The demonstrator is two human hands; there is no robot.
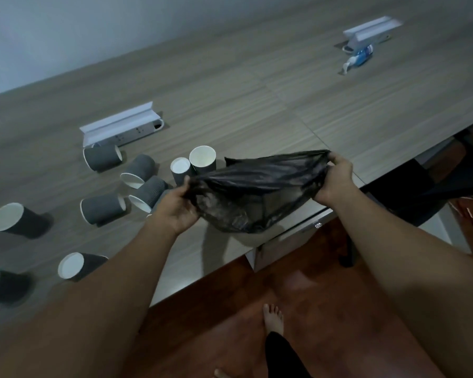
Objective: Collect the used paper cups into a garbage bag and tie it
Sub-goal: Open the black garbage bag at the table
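Note:
A black garbage bag (253,190) hangs stretched between my hands just above the table's front edge. My left hand (175,207) grips its left rim and my right hand (335,178) pinches its right rim. Several grey paper cups with white insides are scattered on the wooden table (257,99) left of the bag. Two cups (202,160) stand upright right behind my left hand. Others lie on their sides, such as one cup (101,156) by the socket box and another cup (100,208) nearer me. My left forearm partly covers one cup (74,266).
A white pop-up socket box (120,124) is open behind the cups. A second socket box (370,32) is at the far right, with a blue-and-white bottle (359,60) lying beside it. A dark chair (421,192) stands at the table's right. My bare feet are on the wooden floor below.

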